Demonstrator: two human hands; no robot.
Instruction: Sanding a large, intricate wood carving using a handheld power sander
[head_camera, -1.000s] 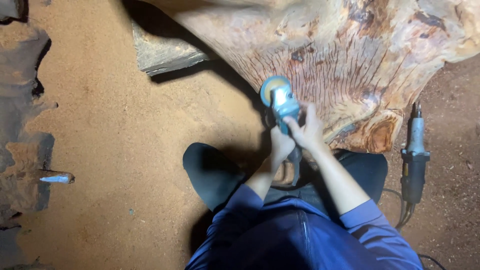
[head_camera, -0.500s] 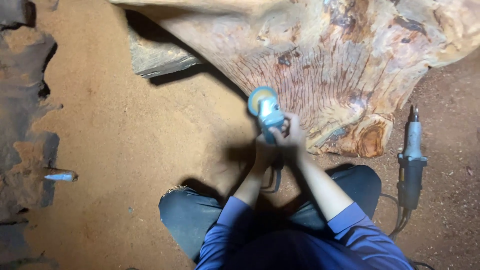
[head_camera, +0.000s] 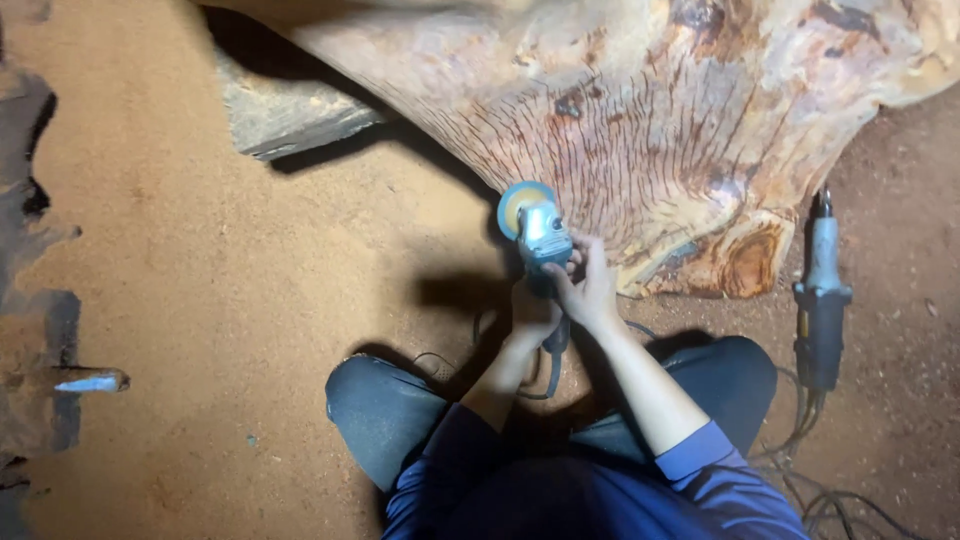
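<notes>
While both my hands stay closed on the angle grinder (head_camera: 538, 236), its position has shifted: a second ago the tool sat right of centre, half a second ago it had slid left, and now it stands at frame centre with the disc turned to the upper left. My right hand (head_camera: 590, 288) wraps the grinder's body from the right, fingers curled over the grey housing. My left hand (head_camera: 532, 312) clamps the rear handle just below, partly hidden behind the tool. The disc sits at the lower left edge of the large carved wood slab (head_camera: 640, 120), touching it or just beside it; I cannot tell which. In my judgement the working point has travelled leftward along the slab's scored lower rim.

Outward from the grip: the grinder's cord loops down between my knees (head_camera: 380, 410). A second power tool (head_camera: 822, 300) lies idle on the sawdust floor (head_camera: 250, 280) at right, well apart. A grey block (head_camera: 290, 115) props the slab at upper left. A small blade-like object (head_camera: 90, 382) lies at far left.
</notes>
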